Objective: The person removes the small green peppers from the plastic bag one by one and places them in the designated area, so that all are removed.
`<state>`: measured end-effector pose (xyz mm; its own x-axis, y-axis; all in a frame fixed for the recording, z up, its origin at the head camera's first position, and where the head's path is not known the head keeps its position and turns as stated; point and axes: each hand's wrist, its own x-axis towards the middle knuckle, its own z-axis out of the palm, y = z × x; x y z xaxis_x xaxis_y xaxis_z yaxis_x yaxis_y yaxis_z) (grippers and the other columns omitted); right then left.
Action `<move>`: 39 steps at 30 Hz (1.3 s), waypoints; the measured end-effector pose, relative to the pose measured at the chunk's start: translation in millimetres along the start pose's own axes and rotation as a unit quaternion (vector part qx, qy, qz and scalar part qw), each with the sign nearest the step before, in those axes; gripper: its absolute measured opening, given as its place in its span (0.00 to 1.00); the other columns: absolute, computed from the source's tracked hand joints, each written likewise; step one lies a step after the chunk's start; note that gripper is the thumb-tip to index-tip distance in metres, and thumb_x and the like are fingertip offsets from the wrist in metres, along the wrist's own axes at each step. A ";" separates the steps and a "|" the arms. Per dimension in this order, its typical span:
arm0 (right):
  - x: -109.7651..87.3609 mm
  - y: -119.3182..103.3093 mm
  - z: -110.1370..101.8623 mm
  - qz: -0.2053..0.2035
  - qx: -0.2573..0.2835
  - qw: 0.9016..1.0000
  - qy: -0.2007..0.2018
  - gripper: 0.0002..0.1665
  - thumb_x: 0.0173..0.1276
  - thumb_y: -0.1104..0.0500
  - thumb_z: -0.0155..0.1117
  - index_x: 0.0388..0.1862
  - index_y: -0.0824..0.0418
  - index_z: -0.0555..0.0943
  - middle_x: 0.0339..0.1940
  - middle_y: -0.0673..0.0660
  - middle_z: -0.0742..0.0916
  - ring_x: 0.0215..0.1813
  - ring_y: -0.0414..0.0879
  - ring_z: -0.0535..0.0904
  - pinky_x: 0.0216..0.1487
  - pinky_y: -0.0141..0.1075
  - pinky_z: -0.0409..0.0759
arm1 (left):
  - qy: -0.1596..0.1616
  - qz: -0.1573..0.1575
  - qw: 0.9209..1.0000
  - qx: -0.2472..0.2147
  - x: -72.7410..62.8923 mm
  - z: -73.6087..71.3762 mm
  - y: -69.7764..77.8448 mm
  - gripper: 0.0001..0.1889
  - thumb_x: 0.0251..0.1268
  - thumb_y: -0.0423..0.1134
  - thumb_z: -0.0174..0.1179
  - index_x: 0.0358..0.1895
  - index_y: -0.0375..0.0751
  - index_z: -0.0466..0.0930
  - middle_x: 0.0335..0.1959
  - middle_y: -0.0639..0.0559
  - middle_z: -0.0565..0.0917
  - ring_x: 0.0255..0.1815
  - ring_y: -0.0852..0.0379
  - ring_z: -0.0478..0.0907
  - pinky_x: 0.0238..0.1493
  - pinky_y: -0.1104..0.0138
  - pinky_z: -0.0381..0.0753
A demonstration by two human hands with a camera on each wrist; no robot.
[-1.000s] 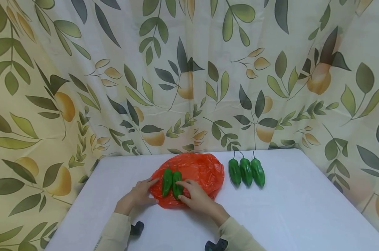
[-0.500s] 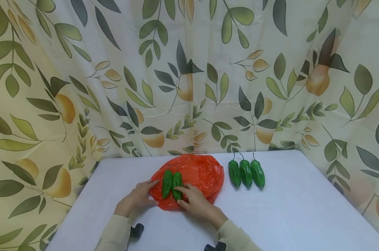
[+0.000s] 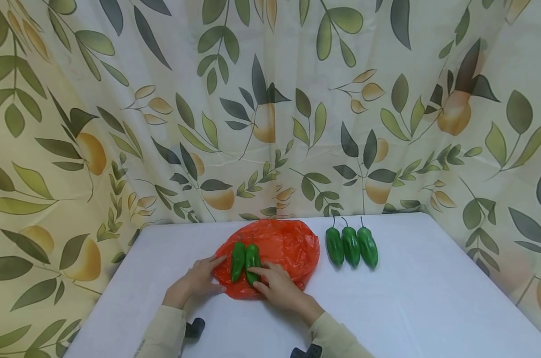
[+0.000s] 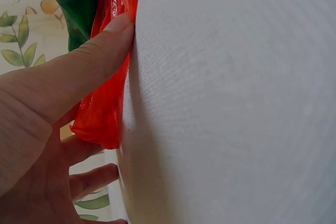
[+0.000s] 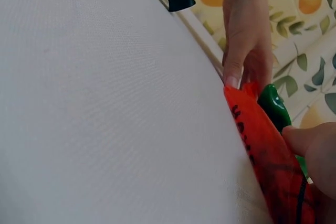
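On my head feed I have the right hand (image 3: 277, 288) pinching one green chili pepper (image 3: 252, 257) on the red plastic bag (image 3: 293, 248), beside a second pepper (image 3: 237, 261). The left hand (image 3: 200, 277), fingers loosely spread, touches the bag's left edge. Three more peppers (image 3: 351, 247) lie right of it on the tabletop (image 3: 409, 303).

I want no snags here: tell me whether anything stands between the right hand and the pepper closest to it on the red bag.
Nothing visible does: the right hand directly touches that nearest pepper, toward its near end. The second pepper lies beyond it, and the red bag is underneath.
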<state>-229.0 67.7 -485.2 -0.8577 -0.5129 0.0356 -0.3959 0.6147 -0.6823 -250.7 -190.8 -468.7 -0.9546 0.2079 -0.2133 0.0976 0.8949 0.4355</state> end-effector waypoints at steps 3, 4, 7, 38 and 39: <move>0.5 -1.0 1.2 0.000 -0.010 1.000 -0.001 0.25 0.77 0.51 0.60 0.71 0.49 0.76 0.71 0.57 0.77 0.70 0.55 0.70 0.70 0.59 0.71 | 0.000 0.000 1.000 0.000 -0.9 -0.2 0.5 0.47 0.52 0.46 0.78 0.77 0.54 0.64 0.77 0.42 0.66 0.77 0.35 0.61 0.62 0.35 0.76; 0.6 -1.4 1.5 0.000 -0.011 1.000 -0.001 0.25 0.76 0.52 0.60 0.71 0.49 0.76 0.70 0.57 0.77 0.69 0.54 0.70 0.69 0.58 0.72 | 0.000 0.000 1.000 -0.001 -1.0 0.0 0.4 0.47 0.52 0.46 0.78 0.77 0.54 0.64 0.77 0.42 0.67 0.77 0.35 0.61 0.62 0.35 0.76; 0.9 -1.4 2.5 0.000 -0.011 1.000 0.001 0.25 0.76 0.52 0.61 0.70 0.48 0.76 0.69 0.56 0.78 0.67 0.52 0.71 0.67 0.56 0.73 | 0.000 0.000 1.000 0.001 -1.0 0.3 0.0 0.47 0.52 0.47 0.78 0.77 0.55 0.64 0.77 0.42 0.67 0.76 0.35 0.61 0.63 0.35 0.76; -2.0 -3.7 -33.3 0.039 0.181 0.981 0.053 0.26 0.74 0.67 0.56 0.69 0.53 0.76 0.69 0.64 0.73 0.59 0.53 0.76 0.55 0.46 0.86 | -0.001 0.002 1.000 -0.007 1.3 -0.4 -1.3 0.46 0.53 0.49 0.77 0.77 0.56 0.64 0.78 0.43 0.65 0.77 0.36 0.60 0.63 0.34 0.76; -2.5 -4.4 -34.4 0.039 0.194 0.979 0.049 0.27 0.73 0.68 0.55 0.69 0.54 0.76 0.68 0.64 0.75 0.56 0.53 0.77 0.52 0.44 0.86 | -0.002 0.003 1.000 -0.008 1.0 -0.3 -1.9 0.46 0.53 0.49 0.76 0.77 0.56 0.65 0.78 0.43 0.65 0.77 0.36 0.60 0.63 0.34 0.75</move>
<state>-236.4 87.0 -457.2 -0.9156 -0.4011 0.0298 -0.1897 0.3654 -0.9113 -251.9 -192.4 -469.5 -0.9531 0.2142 -0.2138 0.0983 0.8872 0.4509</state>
